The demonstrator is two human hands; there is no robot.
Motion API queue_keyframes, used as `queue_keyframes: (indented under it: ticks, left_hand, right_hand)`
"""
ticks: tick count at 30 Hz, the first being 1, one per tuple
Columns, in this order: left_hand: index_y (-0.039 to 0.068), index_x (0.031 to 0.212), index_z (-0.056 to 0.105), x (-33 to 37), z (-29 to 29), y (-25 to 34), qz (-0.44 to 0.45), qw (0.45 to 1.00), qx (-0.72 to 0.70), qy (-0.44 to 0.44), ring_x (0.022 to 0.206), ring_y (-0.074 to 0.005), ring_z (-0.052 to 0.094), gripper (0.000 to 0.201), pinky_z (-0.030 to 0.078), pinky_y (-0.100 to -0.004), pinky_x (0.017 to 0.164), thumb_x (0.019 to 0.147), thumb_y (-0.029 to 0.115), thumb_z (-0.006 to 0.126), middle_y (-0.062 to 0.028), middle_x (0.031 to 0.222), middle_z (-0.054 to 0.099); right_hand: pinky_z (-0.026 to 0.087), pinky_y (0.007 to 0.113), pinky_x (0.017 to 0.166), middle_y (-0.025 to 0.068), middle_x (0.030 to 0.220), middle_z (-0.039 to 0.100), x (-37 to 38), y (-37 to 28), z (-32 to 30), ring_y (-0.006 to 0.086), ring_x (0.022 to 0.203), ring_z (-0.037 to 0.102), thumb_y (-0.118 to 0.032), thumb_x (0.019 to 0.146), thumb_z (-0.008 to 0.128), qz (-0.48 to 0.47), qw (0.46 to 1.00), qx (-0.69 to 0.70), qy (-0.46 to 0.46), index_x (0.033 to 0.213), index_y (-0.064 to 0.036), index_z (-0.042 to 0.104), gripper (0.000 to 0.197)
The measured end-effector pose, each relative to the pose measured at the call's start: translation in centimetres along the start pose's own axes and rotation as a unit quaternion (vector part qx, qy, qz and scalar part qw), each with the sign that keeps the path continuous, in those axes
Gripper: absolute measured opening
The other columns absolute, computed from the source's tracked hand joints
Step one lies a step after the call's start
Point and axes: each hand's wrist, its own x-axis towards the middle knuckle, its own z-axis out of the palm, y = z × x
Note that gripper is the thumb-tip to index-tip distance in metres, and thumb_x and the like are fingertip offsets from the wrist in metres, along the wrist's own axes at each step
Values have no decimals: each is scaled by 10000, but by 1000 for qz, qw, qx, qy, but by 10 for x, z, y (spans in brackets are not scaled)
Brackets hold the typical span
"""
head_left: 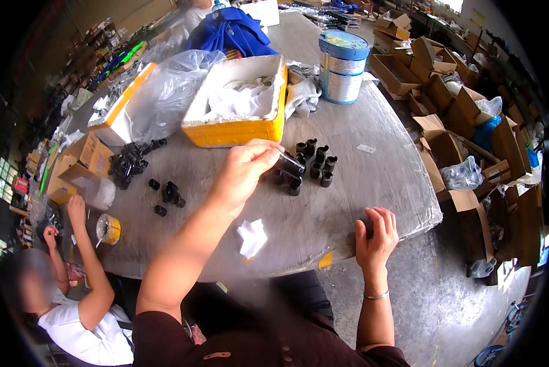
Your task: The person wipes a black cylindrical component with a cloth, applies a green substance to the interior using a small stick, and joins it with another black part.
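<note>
Pinched between the thumb and fingertips of our left hand (242, 166), a glossy black tube (291, 165) hangs aslant above the grey table (323, 226). From the left, a co-worker (88, 330) in a white shirt has both hands raised near a brown cardboard carton (91, 156). Beside it stands a round yellow tin (113, 230), a thin stick poking out. Next we see a jumbled heap of black parts (127, 165), then short black pieces (171, 194) near our left forearm (189, 248), which hides a strip of tabletop. Behind, crumpled clear plastic (176, 92) lies between a white foam box (121, 128) with an orange edge and a yellow box (231, 136) with thick white walls, filled with loose white wrappings (241, 101). A blue cloth (231, 33) heaps behind this one. Closer to us lies a creased white scrap (252, 237); a soft grey rag (302, 92) bunches at the yellow box's right. Hollow black tubes (321, 156) stand in a loose cluster, the held one covering some. Farther back, a blue bucket (342, 76) carries a white label whose print we cannot make out. A small white slip (366, 148) lies nearer. Our right hand (378, 237), fingers apart and loosely bent by the table's edge, holds nothing we can see; a slim bracelet (377, 296) circles its wrist. Open cardboard boxes (519, 214) crowd the floor beyond.
</note>
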Motion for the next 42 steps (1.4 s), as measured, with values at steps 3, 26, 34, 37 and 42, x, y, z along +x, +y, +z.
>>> queue_keyframes:
  ticks: [3,26,34,37,42]
  left_hand:
    - [-34,880,686,5,8,-1,6,999,42,32,870,-84,493,143,382,-222,795,906,96,630,-16,970,560]
    - [81,806,732,149,71,-30,160,775,599,-124,1036,-287,550,120,402,-437,889,708,132,779,-77,955,618]
    - [129,874,746,151,69,-29,100,781,594,-163,1088,-275,537,140,378,-479,921,752,196,762,-64,1035,619]
    - [134,885,744,153,71,-22,88,777,600,-168,1112,-279,534,152,369,-504,934,777,241,751,-68,1083,620]
    - [107,792,732,132,54,-19,225,771,593,-47,1006,-309,546,140,425,-481,809,752,241,734,-116,928,599]
  right_hand:
    - [500,425,780,144,952,619,2,0,0,345,916,602,-122,728,724,1,1000,9,-13,987,-26,619,296]
    - [503,382,684,99,851,629,6,2,1,298,816,625,-82,698,710,10,1000,6,-3,883,-40,630,206]
    - [506,382,683,97,840,630,7,4,0,296,806,623,-72,696,704,9,1000,5,0,874,-42,632,195]
    - [511,391,698,102,846,634,6,6,1,306,812,624,-65,700,698,8,1000,6,-1,869,-41,633,182]
    - [512,409,738,128,861,640,7,-6,10,332,826,623,-40,737,660,0,1000,12,-12,873,-27,638,138]
